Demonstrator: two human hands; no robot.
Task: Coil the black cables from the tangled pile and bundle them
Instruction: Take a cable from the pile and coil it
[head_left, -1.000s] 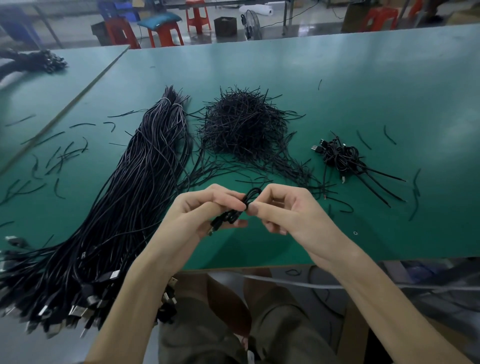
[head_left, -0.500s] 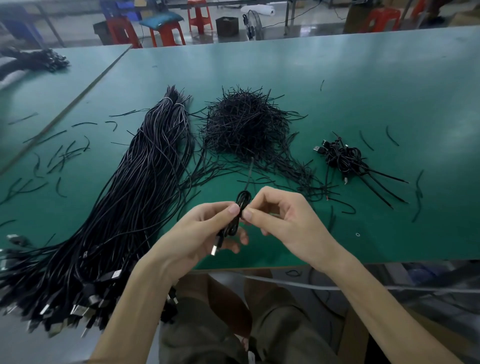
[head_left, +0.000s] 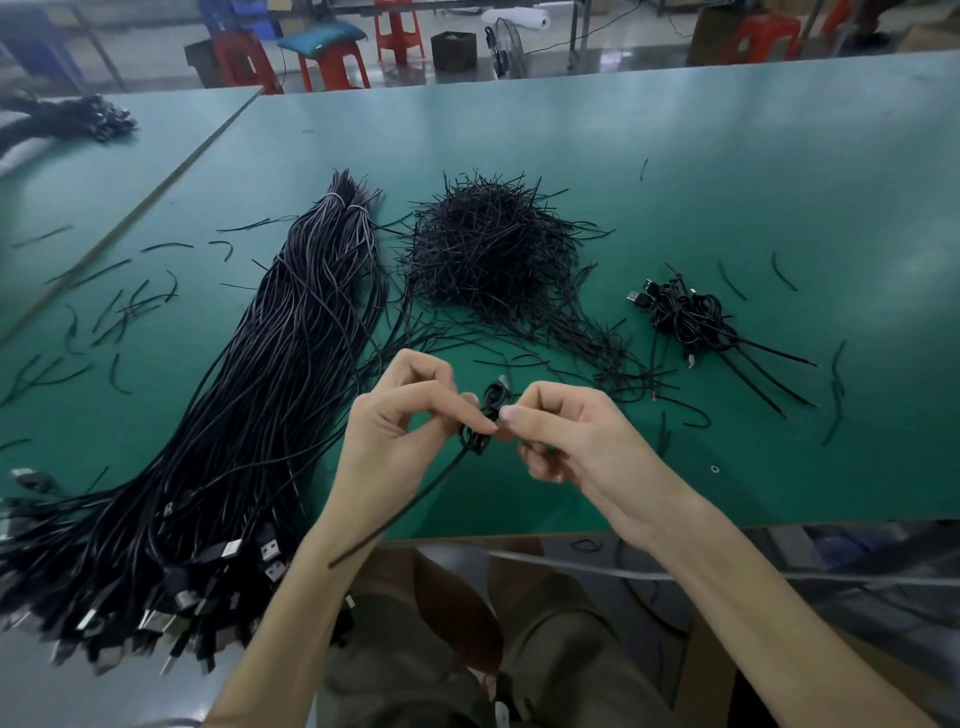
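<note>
Above the near edge of the green table (head_left: 675, 156), my left hand (head_left: 400, 421) and my right hand (head_left: 566, 436) pinch a small coiled black cable (head_left: 485, 415) between thumb and fingertips. A loose black tail of it hangs down and to the left across my left forearm. A long sheaf of black USB cables (head_left: 249, 415) lies to the left, plugs toward me. A heap of short black tie wires (head_left: 493, 249) sits behind my hands. A small pile of coiled, tied cables (head_left: 691, 317) lies to the right.
Short black wire scraps (head_left: 119, 312) are scattered over the left and right of the table. A second green table (head_left: 78, 182) at the left holds another black cable bundle (head_left: 72, 119). Red stools (head_left: 332, 62) and a fan stand beyond the far edge.
Both hands have lifted slightly and turned the coil. A long straight tail now hangs from it down over my left forearm, where a short plug end hung before.
</note>
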